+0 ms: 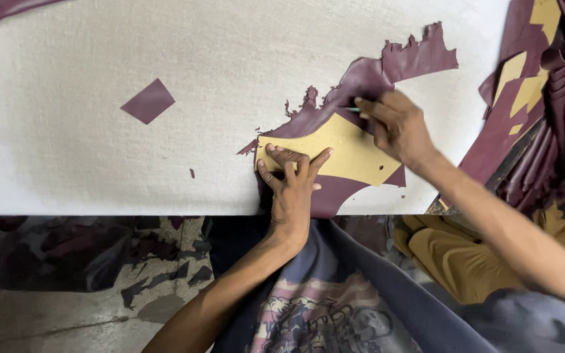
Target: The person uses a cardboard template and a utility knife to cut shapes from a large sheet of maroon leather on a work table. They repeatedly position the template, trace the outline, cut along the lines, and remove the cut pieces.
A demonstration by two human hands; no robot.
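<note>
While left hand [290, 180] presses tan template [351, 151] flat, fingers spread, right hand [397, 124] pinching thin tool [352, 109], maroon leather [374, 75]

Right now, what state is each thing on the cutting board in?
Yellow template: lying flat on the leather, pinned by the left hand.
Maroon leather: spread flat, edges ragged, partly cut away.
Cutting tool: gripped in the right hand, tip at the template's upper edge.
Diamond-shaped piece: cut out, lying apart on the white board.
</note>
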